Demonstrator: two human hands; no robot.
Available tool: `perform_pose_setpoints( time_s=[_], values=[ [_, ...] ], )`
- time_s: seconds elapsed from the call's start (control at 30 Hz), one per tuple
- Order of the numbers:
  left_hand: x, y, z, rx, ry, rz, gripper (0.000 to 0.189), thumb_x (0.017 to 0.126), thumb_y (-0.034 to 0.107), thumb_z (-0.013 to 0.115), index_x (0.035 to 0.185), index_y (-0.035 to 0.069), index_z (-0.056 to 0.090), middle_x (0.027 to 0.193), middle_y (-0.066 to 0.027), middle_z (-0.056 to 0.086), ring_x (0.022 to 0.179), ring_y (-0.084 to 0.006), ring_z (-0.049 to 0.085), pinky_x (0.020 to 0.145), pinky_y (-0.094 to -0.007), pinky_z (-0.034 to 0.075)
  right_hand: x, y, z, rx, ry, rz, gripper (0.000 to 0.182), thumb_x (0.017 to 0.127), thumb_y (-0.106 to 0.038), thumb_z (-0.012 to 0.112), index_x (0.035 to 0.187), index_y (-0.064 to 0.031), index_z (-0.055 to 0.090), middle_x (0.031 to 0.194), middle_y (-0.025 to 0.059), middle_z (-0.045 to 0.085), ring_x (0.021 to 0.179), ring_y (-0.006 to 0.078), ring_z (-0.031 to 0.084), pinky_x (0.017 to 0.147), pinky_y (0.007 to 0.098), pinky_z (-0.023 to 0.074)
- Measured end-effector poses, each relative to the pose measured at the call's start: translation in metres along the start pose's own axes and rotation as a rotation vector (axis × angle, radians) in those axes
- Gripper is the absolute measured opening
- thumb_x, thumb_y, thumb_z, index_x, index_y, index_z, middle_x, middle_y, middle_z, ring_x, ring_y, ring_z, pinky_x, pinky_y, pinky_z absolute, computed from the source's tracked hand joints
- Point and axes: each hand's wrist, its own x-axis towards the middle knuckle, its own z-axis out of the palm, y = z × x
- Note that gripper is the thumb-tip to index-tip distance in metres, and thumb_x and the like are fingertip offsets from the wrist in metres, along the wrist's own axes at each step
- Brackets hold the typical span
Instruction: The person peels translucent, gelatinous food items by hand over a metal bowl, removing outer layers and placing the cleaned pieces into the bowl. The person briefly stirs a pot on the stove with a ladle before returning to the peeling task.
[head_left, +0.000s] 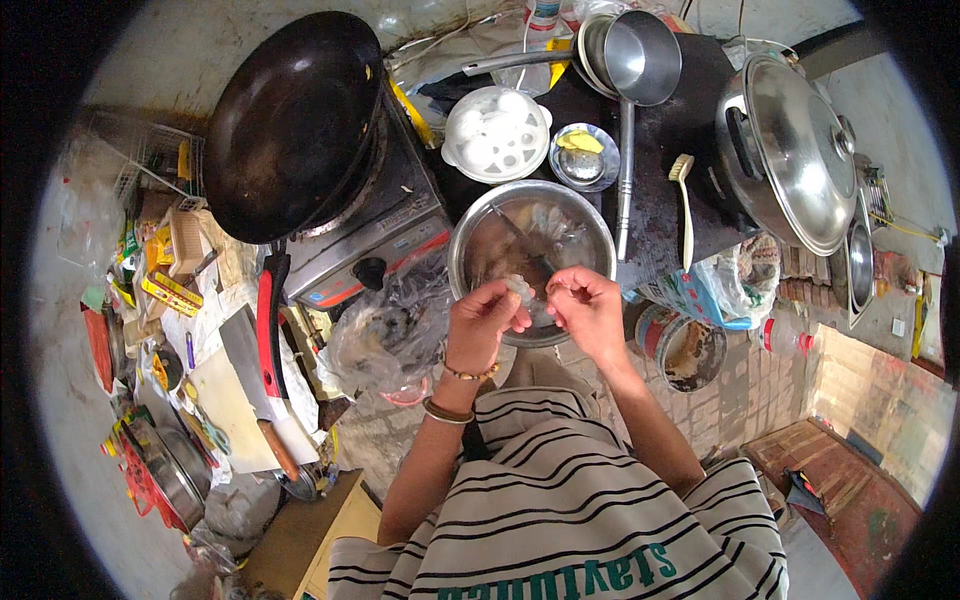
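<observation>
My left hand (486, 319) pinches a small, pale, translucent piece of food (517, 286), possibly a shrimp, between thumb and fingers. Close beside it, my right hand (591, 304) has its thumb and fingertips drawn together; whether anything is between them is hidden. Both hands are over the near side of a round metal basin (459, 259). Inside the basin are liquid, a brownish mass (487, 259) and pale translucent pieces (559, 221). A thin dark tool (516, 225) slants across it, its near end close to my right fingers.
Behind the basin sit a white egg-steamer-like container (496, 135) and a small bowl (619, 161). A black wok (292, 127) tilts on the gas stove (367, 262) at left. At right are a brush (684, 202) and a lidded metal pot (795, 157). A cleaver (251, 360) lies far left.
</observation>
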Motion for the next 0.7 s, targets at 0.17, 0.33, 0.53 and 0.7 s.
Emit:
perform_pose_setpoints(
  time_s=[0.17, 0.33, 0.53, 0.7],
  values=[
    [0.005, -0.002, -0.011, -0.476, 0.005, -0.143, 0.016, 0.088, 0.009, 0.052, 0.100, -0.001, 0.057, 0.094, -0.0135, 0.061, 0.066, -0.0106, 0.054, 0.055, -0.0204, 0.044, 0.024, 0.047, -0.001, -1.167, -0.109, -0.362, 0.010, 0.072, -0.009, 0.058, 0.075, -0.0011, 0.061, 0.068, 0.0127, 0.063, 0.059, 0.0228, 0.063, 0.052, 0.0336, 0.0488],
    [0.009, -0.002, -0.023, -0.683, 0.011, -0.306, 0.026, 0.091, 0.012, 0.046, 0.112, -0.002, 0.050, 0.093, -0.0102, 0.058, 0.065, -0.0085, 0.049, 0.054, -0.0193, 0.042, 0.043, 0.066, 0.017, -1.504, -0.398, -0.313, 0.008, 0.067, -0.009, 0.057, 0.067, -0.0044, 0.064, 0.071, 0.0162, 0.063, 0.067, 0.0332, 0.063, 0.059, 0.0409, 0.0515],
    [0.013, 0.000, -0.028, -0.850, -0.137, -0.309, 0.029, 0.093, 0.022, 0.044, 0.111, 0.000, 0.048, 0.089, -0.0069, 0.053, 0.063, -0.0097, 0.046, 0.059, -0.0199, 0.041, 0.028, 0.030, 0.000, -1.146, 0.097, -0.496, 0.019, 0.073, -0.013, 0.060, 0.089, -0.0045, 0.060, 0.084, 0.0145, 0.060, 0.076, 0.0329, 0.059, 0.064, 0.0410, 0.0478],
    [0.017, 0.003, -0.018, -0.827, -0.184, -0.255, 0.031, 0.091, 0.029, 0.048, 0.106, 0.001, 0.051, 0.091, -0.0086, 0.054, 0.064, -0.0094, 0.044, 0.058, -0.0211, 0.040, 0.047, 0.050, -0.007, -1.312, 0.045, -0.495, 0.026, 0.072, -0.015, 0.061, 0.094, -0.0020, 0.057, 0.090, 0.0139, 0.057, 0.087, 0.0310, 0.055, 0.071, 0.0388, 0.0473]
  ],
)
